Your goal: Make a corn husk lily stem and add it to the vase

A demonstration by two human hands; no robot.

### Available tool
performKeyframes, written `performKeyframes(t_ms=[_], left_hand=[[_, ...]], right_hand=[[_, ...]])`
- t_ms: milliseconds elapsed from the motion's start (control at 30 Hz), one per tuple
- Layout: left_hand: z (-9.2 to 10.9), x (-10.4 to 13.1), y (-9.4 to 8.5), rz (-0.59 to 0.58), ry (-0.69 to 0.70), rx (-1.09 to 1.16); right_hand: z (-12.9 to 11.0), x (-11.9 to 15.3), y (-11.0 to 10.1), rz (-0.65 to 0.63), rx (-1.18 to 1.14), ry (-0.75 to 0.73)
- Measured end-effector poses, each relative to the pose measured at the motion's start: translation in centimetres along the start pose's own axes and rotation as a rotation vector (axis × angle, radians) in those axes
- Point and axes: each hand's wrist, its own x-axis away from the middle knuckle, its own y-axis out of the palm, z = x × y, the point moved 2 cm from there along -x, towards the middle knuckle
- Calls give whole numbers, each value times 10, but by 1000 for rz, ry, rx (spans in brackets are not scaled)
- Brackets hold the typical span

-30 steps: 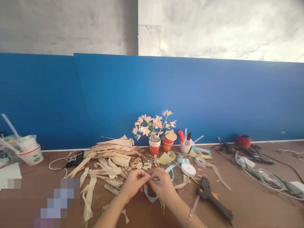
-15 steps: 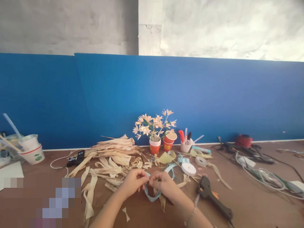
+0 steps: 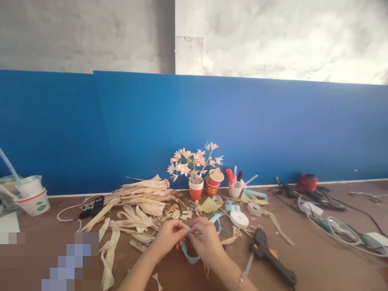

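Note:
A light blue ribbon hangs in a loop below my two hands, with another stretch of it lying on the table behind them. My left hand pinches the ribbon between thumb and fingertips. Close beside it, almost fingertip to fingertip, my right hand is closed on the same ribbon. Whatever small detail sits between the fingertips is too small to make out. Just behind the hands lie a white ribbon roll and a yellow-green ribbon. A black hot glue gun rests to the right of my right hand.
Dried corn husks spread over the table at left. Cream flowers stand in a red paper cup, near a white cup of pens. Cables lie at right, a paper bowl at far left. A blue partition rises behind.
My right hand has turned slightly and its fingers now sit higher over the ribbon. The hanging loop has shifted a little to the left and down. The whole view has moved slightly.

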Motion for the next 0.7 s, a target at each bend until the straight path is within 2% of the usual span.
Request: performKeyframes(t_ms=[233,433,700], left_hand=[[-1,0,3,1,-61,-9],[-5,-3,7,18,-41,200],[-9,-1,8,39,-155,327]], right_hand=[[-6,4,-1,53,171,-100],[-5,5,-3,85,197,-135],[-9,6,0,175,364,-246]])
